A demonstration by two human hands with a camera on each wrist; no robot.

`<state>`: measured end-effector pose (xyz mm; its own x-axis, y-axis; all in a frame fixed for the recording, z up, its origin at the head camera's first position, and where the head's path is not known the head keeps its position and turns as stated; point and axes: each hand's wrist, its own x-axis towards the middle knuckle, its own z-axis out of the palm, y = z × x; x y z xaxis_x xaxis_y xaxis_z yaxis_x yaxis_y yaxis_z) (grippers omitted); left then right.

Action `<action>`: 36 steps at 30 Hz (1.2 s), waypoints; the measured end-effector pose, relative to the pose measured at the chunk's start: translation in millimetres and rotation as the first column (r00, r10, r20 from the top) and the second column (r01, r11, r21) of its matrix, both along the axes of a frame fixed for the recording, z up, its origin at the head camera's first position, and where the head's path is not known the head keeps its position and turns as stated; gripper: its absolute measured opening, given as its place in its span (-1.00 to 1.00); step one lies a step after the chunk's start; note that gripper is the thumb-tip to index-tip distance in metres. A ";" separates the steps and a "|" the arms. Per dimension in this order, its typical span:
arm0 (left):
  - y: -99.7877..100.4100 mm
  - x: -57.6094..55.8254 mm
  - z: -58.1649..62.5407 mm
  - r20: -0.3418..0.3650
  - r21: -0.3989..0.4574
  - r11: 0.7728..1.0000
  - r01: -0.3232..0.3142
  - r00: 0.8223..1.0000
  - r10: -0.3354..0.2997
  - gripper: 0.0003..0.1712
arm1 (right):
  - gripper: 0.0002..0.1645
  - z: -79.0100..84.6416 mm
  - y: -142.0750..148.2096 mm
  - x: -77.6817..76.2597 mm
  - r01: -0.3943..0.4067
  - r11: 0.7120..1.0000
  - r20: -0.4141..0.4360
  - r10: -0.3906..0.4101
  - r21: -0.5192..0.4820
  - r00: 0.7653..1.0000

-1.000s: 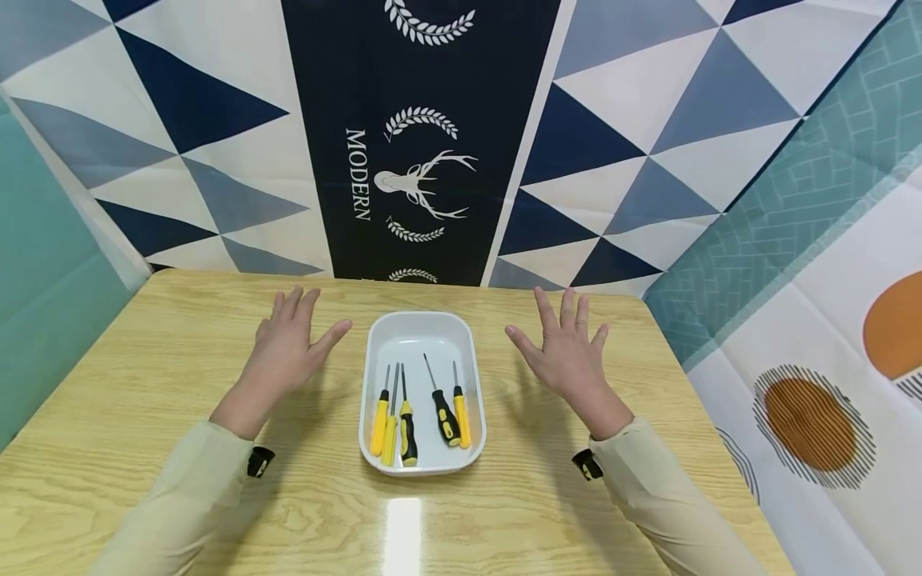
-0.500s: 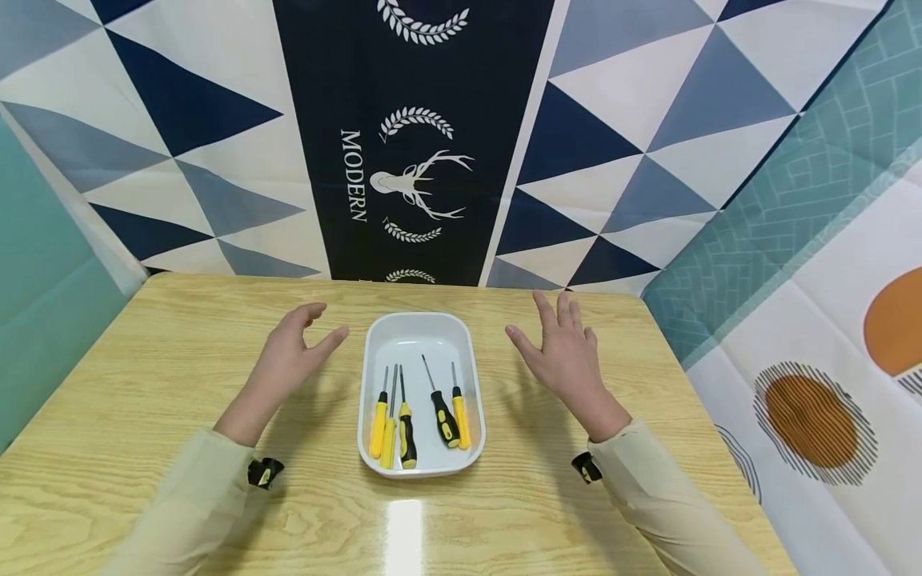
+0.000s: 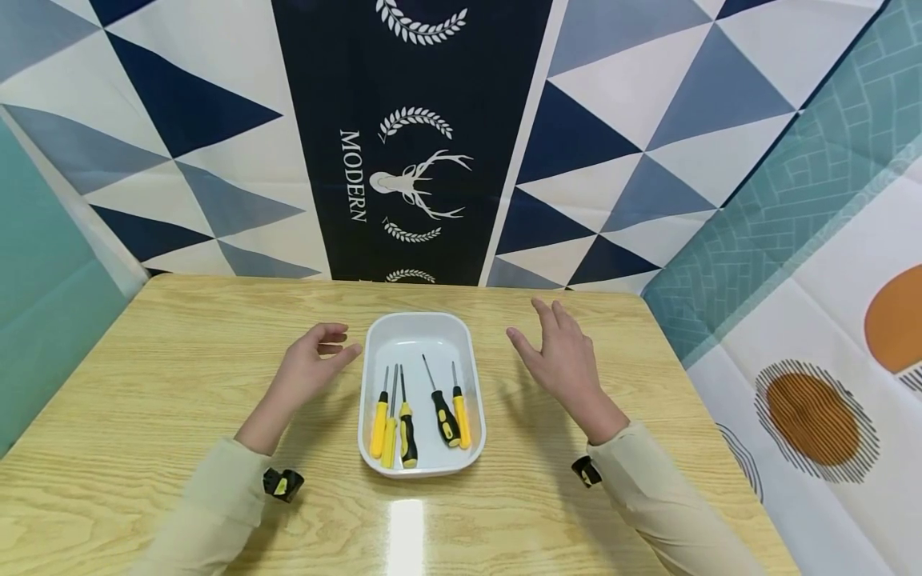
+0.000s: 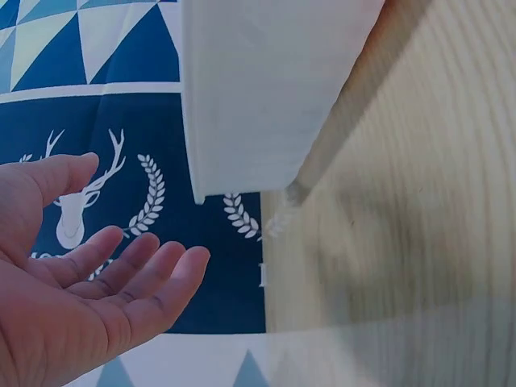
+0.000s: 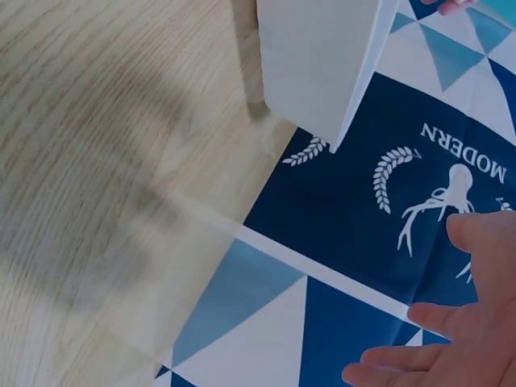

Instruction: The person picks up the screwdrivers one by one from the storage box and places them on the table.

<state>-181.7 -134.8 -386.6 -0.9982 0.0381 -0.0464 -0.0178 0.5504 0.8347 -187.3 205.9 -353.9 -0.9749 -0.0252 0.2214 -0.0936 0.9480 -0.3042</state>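
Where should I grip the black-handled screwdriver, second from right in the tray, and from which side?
I'd take the black-handled screwdriver by its thick handle, from above: the tray walls hinder a low approach. Lean in from the left, where bare floor shows; a yellow-handled screwdriver lies close on its right. The handle is nearest you, the thin shaft points away.
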 end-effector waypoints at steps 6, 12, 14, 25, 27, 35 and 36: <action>4.4 -0.9 -6.5 0.033 0.049 0.999 0.002 0.999 -0.004 -0.35 | -0.19 -1.2 1.1 1.3 -0.007 0.999 0.008 0.007 -0.031 1.000; 8.3 -2.3 -12.3 0.119 0.152 0.988 -0.009 0.993 -0.010 -0.35 | -0.21 -3.0 1.7 2.1 -0.025 0.997 0.013 0.026 -0.078 1.000; 9.8 -2.5 -14.1 0.139 0.169 0.986 -0.015 0.990 -0.009 -0.35 | -0.20 -3.8 1.6 2.3 -0.028 0.995 0.019 0.030 -0.092 0.999; 13.3 -5.2 -21.5 0.164 0.234 0.972 -0.025 0.986 -0.014 -0.45 | -0.21 -5.4 3.5 4.3 -0.030 0.992 0.045 0.036 -0.122 0.998; 13.9 -6.0 -22.3 0.169 0.239 0.971 -0.027 0.985 -0.014 -0.46 | -0.21 -5.1 3.5 4.6 -0.030 0.992 0.048 0.037 -0.123 0.998; 16.6 -6.5 -24.2 0.197 0.255 0.966 -0.046 0.980 -0.005 -0.48 | -0.22 -4.5 2.2 5.6 -0.035 0.992 0.060 0.042 -0.122 0.997; 16.9 -6.3 -24.5 0.197 0.258 0.965 -0.046 0.980 -0.006 -0.48 | -0.22 -4.5 2.1 5.7 -0.034 0.992 0.059 0.042 -0.123 0.997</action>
<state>-188.1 -118.0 -411.1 -0.9714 0.0547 -0.2311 -0.2032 0.3124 0.9280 -181.6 208.0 -358.4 -0.9856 -0.0393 0.1645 -0.1065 0.8996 -0.4236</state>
